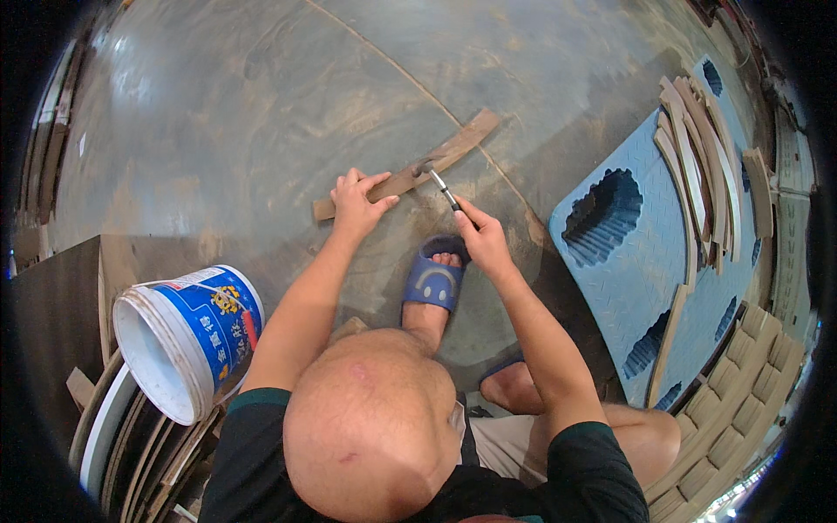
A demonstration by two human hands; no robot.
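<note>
A brown wooden strip (460, 139) lies slanted on the floor in front of me. My left hand (355, 200) holds it down near its left end, with thumb and index finger apart along the wood. In my right hand (482, 234) is a hammer (443, 186), gripped by its dark handle. The hammer's metal shaft points up and left, and its dark head is over the middle of the strip. Whether the head touches the wood I cannot tell. The palm side of my left hand is hidden.
A white and blue bucket (187, 340) lies tipped at my left, beside stacked boards (148, 453). To the right, a blue panel with holes (580, 261) carries several curved wooden strips (697, 166). More wood pieces (732, 392) are stacked lower right. My slippered foot (433, 279) is close below the strip.
</note>
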